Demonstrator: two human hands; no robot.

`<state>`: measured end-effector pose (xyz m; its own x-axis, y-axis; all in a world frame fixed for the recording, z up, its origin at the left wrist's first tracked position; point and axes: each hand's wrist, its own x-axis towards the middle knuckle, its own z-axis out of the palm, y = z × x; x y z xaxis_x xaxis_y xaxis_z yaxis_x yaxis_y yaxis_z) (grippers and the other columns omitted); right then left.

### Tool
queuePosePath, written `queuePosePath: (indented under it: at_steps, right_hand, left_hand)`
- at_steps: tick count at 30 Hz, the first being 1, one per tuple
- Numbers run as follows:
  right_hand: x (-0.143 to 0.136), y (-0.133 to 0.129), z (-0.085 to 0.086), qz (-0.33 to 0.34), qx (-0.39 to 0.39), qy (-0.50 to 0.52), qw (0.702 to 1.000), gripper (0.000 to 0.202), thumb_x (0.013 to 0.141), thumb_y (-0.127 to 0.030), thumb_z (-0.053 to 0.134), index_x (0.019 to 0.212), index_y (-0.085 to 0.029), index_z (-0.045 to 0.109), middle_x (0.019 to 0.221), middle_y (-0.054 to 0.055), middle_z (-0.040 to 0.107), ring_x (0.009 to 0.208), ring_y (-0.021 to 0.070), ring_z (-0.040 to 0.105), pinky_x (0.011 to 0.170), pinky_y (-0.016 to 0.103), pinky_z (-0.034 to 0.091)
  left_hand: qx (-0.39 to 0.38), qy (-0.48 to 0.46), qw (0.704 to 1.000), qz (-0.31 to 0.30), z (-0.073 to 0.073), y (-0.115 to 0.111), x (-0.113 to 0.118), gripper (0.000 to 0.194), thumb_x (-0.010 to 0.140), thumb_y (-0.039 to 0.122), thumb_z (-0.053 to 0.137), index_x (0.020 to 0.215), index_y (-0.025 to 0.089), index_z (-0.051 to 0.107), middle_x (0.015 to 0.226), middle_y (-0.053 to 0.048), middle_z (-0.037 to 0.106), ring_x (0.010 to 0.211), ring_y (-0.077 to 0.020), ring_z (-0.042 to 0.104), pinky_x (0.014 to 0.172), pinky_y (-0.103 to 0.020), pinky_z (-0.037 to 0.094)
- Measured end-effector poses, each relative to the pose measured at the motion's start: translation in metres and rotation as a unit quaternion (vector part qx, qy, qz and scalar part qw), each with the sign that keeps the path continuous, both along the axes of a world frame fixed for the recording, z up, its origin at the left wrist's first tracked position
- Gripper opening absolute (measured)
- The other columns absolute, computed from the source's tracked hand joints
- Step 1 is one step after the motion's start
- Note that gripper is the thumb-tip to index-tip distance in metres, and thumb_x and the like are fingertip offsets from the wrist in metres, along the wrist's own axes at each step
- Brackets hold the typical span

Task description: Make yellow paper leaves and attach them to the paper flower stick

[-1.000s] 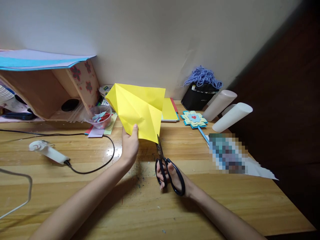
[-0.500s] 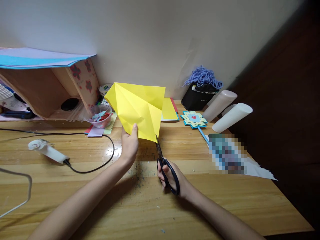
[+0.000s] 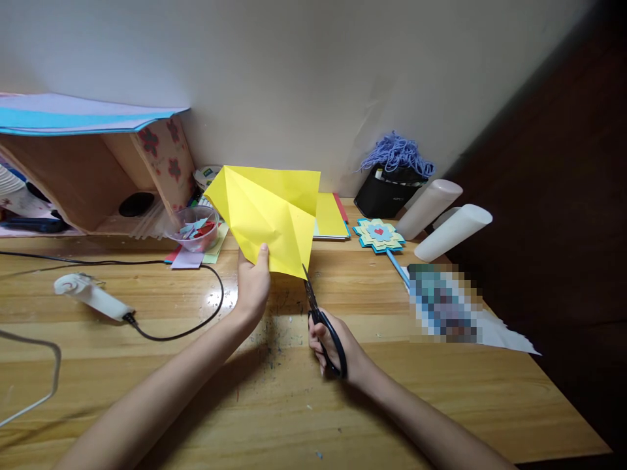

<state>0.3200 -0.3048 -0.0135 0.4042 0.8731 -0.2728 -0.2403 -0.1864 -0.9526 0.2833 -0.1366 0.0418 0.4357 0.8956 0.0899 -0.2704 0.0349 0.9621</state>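
Observation:
A creased, folded sheet of yellow paper (image 3: 267,222) is held up above the table by my left hand (image 3: 255,281), whose thumb presses on its lower edge. My right hand (image 3: 336,346) is closed around the black handles of the scissors (image 3: 310,292). The blades point up and their tips meet the paper's lower right corner. My left fingers behind the paper are hidden.
On the wooden table (image 3: 235,418) a white glue gun (image 3: 98,297) with a black cord lies left. Behind are a clear bowl (image 3: 196,238) of paper scraps, an open box (image 3: 169,156) and a black holder (image 3: 386,196) with blue yarn. A paper flower (image 3: 378,234) lies right, near white rolls (image 3: 455,232).
The scissor handles have come closer together in my right hand. The yellow paper has shifted very slightly left in view; my left hand keeps its hold.

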Motion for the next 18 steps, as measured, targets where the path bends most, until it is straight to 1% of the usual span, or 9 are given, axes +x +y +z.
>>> queuePosePath:
  at_steps: [5,7,10,13,18]
  right_hand:
    - [0.002,0.009,0.017,-0.004,-0.01,0.026,1.0,0.07,0.052,-0.085,0.041,0.076,-0.019,0.039,0.048,-0.01,0.036,0.036,0.0038,0.035,0.035,0.018,0.039]
    - [0.005,0.015,0.021,-0.007,-0.018,0.025,0.999,0.072,0.05,-0.087,0.04,0.074,-0.019,0.039,0.046,-0.01,0.037,0.034,0.0041,0.036,0.034,0.018,0.038]
    - [0.009,0.023,0.024,-0.005,-0.028,0.014,1.0,0.071,0.052,-0.086,0.039,0.074,-0.019,0.039,0.044,-0.01,0.038,0.032,0.0043,0.036,0.033,0.018,0.037]
    - [0.011,0.028,0.023,-0.001,-0.03,0.002,1.0,0.068,0.055,-0.084,0.04,0.074,-0.019,0.039,0.045,-0.011,0.037,0.032,0.0037,0.037,0.033,0.018,0.038]
    - [0.013,0.028,0.012,0.001,-0.015,-0.001,1.0,0.061,0.062,-0.079,0.045,0.075,-0.02,0.037,0.047,-0.011,0.038,0.032,0.0034,0.037,0.031,0.017,0.039]
  left_hand:
    - [-0.03,0.019,0.999,-0.009,-0.002,0.002,0.002,0.031,0.078,0.029,0.057,0.106,0.014,0.057,0.115,-0.012,0.061,0.1,-0.021,0.06,0.087,-0.032,0.048]
    - [-0.041,0.021,0.999,-0.013,-0.002,0.004,0.003,0.03,0.078,0.028,0.056,0.106,0.015,0.057,0.114,-0.011,0.062,0.099,-0.021,0.061,0.087,-0.033,0.048]
    - [-0.055,0.029,0.998,-0.003,-0.001,0.008,0.003,0.03,0.078,0.027,0.056,0.104,0.014,0.058,0.112,-0.012,0.063,0.098,-0.0217,0.061,0.086,-0.033,0.049]
    - [-0.065,0.039,0.997,0.004,-0.002,0.013,0.004,0.028,0.078,0.028,0.056,0.101,0.013,0.06,0.111,-0.014,0.063,0.099,-0.0226,0.061,0.086,-0.034,0.049]
    - [-0.04,0.025,0.999,0.008,-0.005,0.016,0.004,0.027,0.078,0.027,0.056,0.102,0.015,0.058,0.114,-0.012,0.062,0.099,-0.0209,0.061,0.086,-0.032,0.049]
